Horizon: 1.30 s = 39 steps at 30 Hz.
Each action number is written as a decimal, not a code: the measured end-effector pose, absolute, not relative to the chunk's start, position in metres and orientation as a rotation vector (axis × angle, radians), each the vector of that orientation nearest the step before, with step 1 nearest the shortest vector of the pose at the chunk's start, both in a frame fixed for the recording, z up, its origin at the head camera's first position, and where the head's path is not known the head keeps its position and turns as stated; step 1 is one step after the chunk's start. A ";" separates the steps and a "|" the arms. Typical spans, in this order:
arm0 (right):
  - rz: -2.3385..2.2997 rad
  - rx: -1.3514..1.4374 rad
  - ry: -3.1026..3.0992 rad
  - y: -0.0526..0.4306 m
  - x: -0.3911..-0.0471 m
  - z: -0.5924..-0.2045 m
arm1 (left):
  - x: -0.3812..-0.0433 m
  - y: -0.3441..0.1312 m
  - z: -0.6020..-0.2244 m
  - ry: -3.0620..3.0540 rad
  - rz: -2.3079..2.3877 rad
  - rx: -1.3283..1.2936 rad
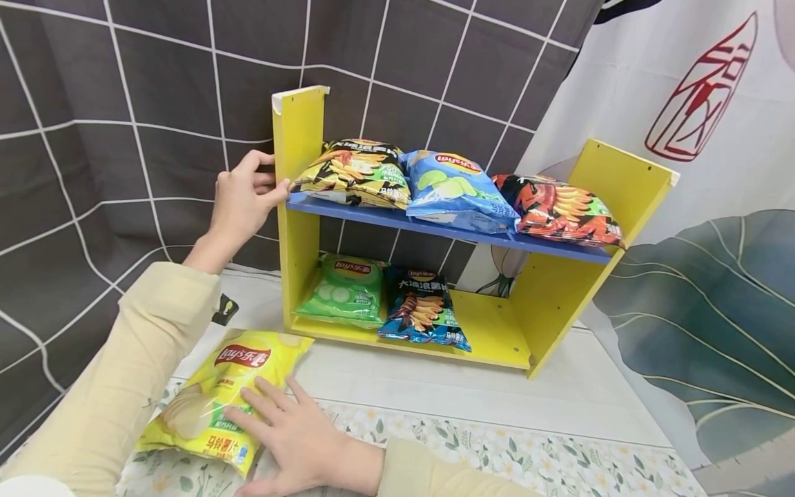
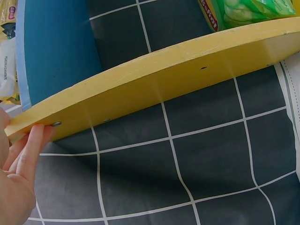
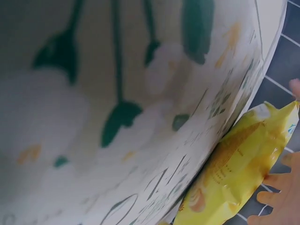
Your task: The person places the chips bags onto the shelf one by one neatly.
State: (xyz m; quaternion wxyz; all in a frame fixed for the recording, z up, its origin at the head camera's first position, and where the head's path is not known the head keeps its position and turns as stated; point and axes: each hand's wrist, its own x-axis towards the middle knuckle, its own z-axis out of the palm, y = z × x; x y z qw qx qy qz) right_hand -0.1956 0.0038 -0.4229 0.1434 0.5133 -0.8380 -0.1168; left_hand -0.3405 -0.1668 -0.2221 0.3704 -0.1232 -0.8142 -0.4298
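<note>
My left hand (image 1: 239, 200) pinches the front edge of the left side panel (image 1: 299, 138) of a yellow and blue shelf, level with the blue board (image 1: 447, 231). The left wrist view shows fingertips (image 2: 33, 140) against the outer face of that yellow panel (image 2: 154, 77). Fingers spread, my right hand (image 1: 304, 435) rests on the right side of a yellow bag of Lay's chips (image 1: 232, 393), which lies in front of the shelf's left end. In the right wrist view the same bag (image 3: 234, 164) is beside the spread fingers (image 3: 276, 180).
On the blue board sit a black-yellow chip bag (image 1: 357, 172), a blue one (image 1: 459, 190) and a red one (image 1: 562, 210). Below are a green bag (image 1: 344, 290) and a dark blue bag (image 1: 422, 307). A dark gridded curtain (image 1: 168, 103) hangs behind; a floral cloth (image 1: 497, 455) covers the front.
</note>
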 end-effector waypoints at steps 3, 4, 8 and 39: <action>-0.353 1.478 -2.442 0.006 -0.195 -0.421 | -0.340 -0.166 -0.222 -2.090 -1.104 -0.316; -0.352 1.475 -2.451 0.007 -0.195 -0.421 | -0.340 -0.166 -0.222 -2.092 -1.106 -0.316; -0.344 1.459 -2.455 0.011 -0.197 -0.421 | -0.340 -0.167 -0.222 -2.089 -1.106 -0.311; -0.118 1.648 -2.159 0.037 -0.189 -0.422 | -0.340 -0.167 -0.222 -2.093 -1.121 -0.304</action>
